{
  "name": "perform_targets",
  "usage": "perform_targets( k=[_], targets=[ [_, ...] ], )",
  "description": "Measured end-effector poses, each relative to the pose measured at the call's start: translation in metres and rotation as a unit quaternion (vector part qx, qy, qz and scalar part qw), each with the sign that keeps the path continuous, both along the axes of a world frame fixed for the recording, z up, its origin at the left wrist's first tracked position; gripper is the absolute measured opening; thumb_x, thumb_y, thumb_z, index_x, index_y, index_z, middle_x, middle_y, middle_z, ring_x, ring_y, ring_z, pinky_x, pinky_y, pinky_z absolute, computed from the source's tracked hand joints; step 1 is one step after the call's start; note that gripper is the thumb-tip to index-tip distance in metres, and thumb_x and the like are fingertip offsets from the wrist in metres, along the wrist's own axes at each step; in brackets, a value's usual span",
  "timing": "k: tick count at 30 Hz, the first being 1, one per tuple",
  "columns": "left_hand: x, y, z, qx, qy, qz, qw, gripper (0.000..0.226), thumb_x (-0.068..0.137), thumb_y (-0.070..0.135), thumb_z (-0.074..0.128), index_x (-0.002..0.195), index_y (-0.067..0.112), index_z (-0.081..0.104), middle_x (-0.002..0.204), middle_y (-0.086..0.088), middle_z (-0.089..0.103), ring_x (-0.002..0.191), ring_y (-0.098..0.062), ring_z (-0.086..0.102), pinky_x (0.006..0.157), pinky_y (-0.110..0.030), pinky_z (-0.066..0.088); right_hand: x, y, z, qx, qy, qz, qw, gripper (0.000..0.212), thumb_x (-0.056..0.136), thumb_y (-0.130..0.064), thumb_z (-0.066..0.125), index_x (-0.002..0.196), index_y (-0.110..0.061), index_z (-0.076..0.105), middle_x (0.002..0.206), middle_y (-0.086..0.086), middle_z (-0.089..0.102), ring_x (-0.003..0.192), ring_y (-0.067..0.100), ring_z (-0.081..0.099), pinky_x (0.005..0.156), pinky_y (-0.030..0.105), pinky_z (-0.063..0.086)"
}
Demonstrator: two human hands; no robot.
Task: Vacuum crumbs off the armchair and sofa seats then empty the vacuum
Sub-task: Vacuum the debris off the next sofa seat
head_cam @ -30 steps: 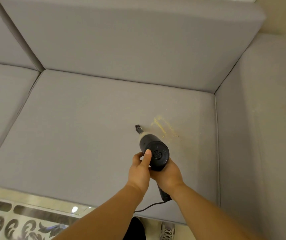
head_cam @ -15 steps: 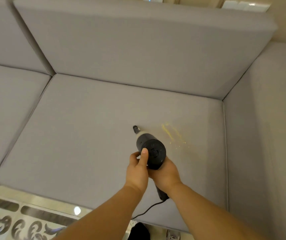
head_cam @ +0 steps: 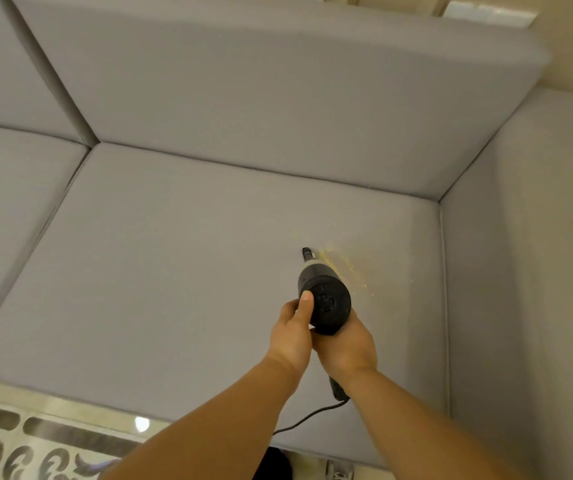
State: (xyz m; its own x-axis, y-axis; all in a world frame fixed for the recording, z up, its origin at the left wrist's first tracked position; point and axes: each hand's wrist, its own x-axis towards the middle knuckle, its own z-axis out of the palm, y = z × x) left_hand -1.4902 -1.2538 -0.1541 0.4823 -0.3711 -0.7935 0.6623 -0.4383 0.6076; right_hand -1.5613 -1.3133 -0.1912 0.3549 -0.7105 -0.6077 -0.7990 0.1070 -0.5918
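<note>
A black handheld vacuum point(head_cam: 325, 299) points away from me, its thin nozzle tip point(head_cam: 306, 252) touching the grey sofa seat cushion point(head_cam: 181, 271). Yellow crumbs point(head_cam: 342, 266) lie in a streak just right of the nozzle, partly behind the vacuum body. My right hand point(head_cam: 347, 348) grips the vacuum from below and behind. My left hand point(head_cam: 292, 336) holds its left side, thumb resting on the round rear cap. The handle end and black cord point(head_cam: 313, 415) hang below my right wrist.
The sofa backrest point(head_cam: 278, 98) rises behind the seat and the right armrest point(head_cam: 520, 271) walls off the right side. A second seat cushion point(head_cam: 8, 188) lies to the left. Patterned glossy floor point(head_cam: 35, 445) shows at the bottom left.
The nozzle has moved right, closer to the crumb streak, and the streak looks shorter than a second ago. Both hands keep their hold on the vacuum.
</note>
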Motion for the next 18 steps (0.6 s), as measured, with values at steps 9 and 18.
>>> perform_targets(
  k=[9, 18],
  targets=[
    [0.032, 0.046, 0.002, 0.055, -0.104, 0.066, 0.991, 0.048, 0.093, 0.054, 0.041, 0.124, 0.019, 0.047, 0.111, -0.002, 0.058, 0.105, -0.022, 0.057, 0.084, -0.032, 0.037, 0.048, 0.033, 0.001, 0.088, -0.06, 0.108, 0.988, 0.039, 0.075, -0.028, 0.076, 0.11, -0.035, 0.061, 0.092, -0.01, 0.07, 0.088, 0.013, 0.065, 0.078, 0.03, 0.053],
    [0.012, 0.048, -0.003, 0.02, -0.042, 0.042, 0.998, 0.046, 0.094, 0.051, 0.043, 0.126, 0.019, 0.049, 0.12, -0.005, 0.058, 0.112, -0.026, 0.057, 0.1, -0.04, 0.043, 0.021, 0.038, -0.002, 0.054, -0.02, 0.065, 0.996, 0.039, 0.075, -0.03, 0.076, 0.11, -0.037, 0.06, 0.09, -0.009, 0.069, 0.086, 0.016, 0.065, 0.072, 0.03, 0.052]
  ],
)
